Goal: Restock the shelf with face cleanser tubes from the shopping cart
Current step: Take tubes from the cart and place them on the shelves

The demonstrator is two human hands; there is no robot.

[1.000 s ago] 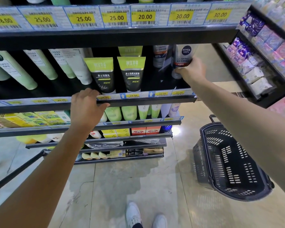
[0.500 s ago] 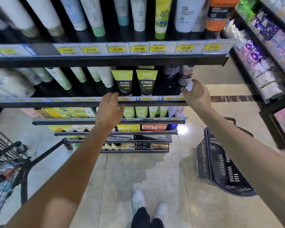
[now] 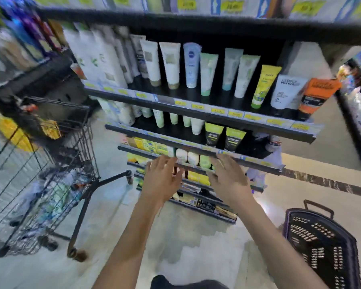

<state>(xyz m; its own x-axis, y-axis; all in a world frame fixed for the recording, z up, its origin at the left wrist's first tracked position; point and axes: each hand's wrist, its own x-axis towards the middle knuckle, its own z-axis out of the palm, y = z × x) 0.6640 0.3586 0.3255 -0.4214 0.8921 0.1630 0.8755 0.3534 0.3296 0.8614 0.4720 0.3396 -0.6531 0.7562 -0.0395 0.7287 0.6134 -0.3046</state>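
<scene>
Both my hands hang in front of the black shelf unit, fingers straight and spread, holding nothing. My left hand [image 3: 162, 180] and my right hand [image 3: 227, 180] are side by side, a little off the edge of the shelf [image 3: 256, 165] that carries two green-and-black men's cleanser tubes [image 3: 214, 135]. A grey Nivea tube [image 3: 274, 142] stands at that shelf's right end. The wire shopping cart [image 3: 50, 174] stands to my left with blurred tubes and packs at its bottom. The frame is motion-blurred.
The shelf above holds a row of white, green, yellow and orange tubes [image 3: 206, 74]. A dark plastic shopping basket [image 3: 321, 247] sits on the floor at my right. More stocked racks flank both sides. Tiled floor lies between cart and basket.
My right hand has let go of the Nivea tube and drawn back; my left hand has left the shelf edge. Both hands now hover open. My view has swung left, bringing the cart in.
</scene>
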